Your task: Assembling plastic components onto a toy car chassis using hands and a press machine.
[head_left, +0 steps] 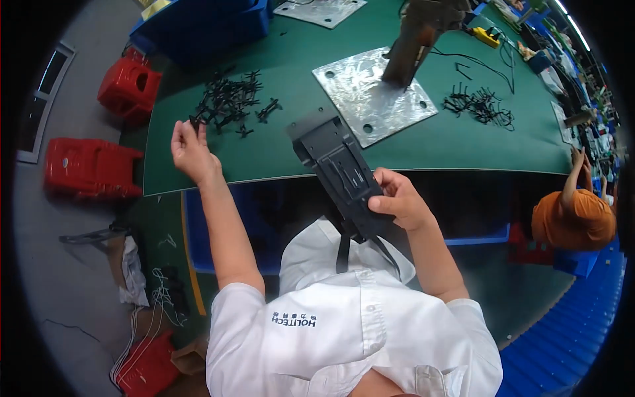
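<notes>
My right hand (400, 200) grips the lower right edge of a long black plastic housing (340, 169), thumb on its ribbed face. The housing is tilted over the table's front edge, and two dark straps hang from its lower end. At the left, my left hand (192, 151) is raised with its fingers pinched on a small black forked part (196, 123). Right beside those fingertips lies a loose pile of similar small black parts (231, 98). A few single ones (269, 109) lie just to the right of the pile.
A silvery metal plate (350, 83) with a brown metal post (417, 53) stands beyond the housing. Thin black pieces (479, 106) lie to its right on the green table (297, 59). Blue bins (205, 30) stand far left, red stools (92, 167) beside the table. Another person (574, 218) works at right.
</notes>
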A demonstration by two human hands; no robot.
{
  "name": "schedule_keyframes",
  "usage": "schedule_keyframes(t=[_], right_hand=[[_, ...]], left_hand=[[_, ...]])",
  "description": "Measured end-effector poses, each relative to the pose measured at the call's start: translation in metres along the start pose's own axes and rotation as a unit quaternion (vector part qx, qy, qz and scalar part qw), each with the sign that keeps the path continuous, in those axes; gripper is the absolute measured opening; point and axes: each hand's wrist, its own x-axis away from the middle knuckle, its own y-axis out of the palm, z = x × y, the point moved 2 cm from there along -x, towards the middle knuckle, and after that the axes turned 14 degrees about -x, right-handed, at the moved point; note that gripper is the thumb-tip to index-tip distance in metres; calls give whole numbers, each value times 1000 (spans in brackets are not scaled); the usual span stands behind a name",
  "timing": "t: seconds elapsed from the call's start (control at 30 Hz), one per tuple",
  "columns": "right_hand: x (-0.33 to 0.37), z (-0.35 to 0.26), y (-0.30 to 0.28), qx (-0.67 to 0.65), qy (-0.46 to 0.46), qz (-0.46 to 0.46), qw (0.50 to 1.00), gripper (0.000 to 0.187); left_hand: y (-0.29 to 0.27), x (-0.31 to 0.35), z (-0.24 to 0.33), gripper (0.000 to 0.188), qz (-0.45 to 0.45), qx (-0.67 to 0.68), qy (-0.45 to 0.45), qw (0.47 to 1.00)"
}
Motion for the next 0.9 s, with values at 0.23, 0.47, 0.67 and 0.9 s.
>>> schedule_keyframes(t=[0.23, 0.47, 0.67, 0.9], right_hand=[[-34, 14, 19, -4, 18, -6, 1000, 17], [-46, 12, 21, -4, 25, 1, 1000, 17], [-51, 7, 15, 9, 20, 9, 1000, 17], [-54, 2, 11, 13, 15, 5, 1000, 18]], left_hand=[[-4, 9, 18, 15, 37, -379, 337, 861], [1, 0, 5, 14, -11, -353, 277, 894], [5, -7, -5, 12, -6, -217, 146, 965], [25, -2, 15, 11, 24, -394, 418, 818]])
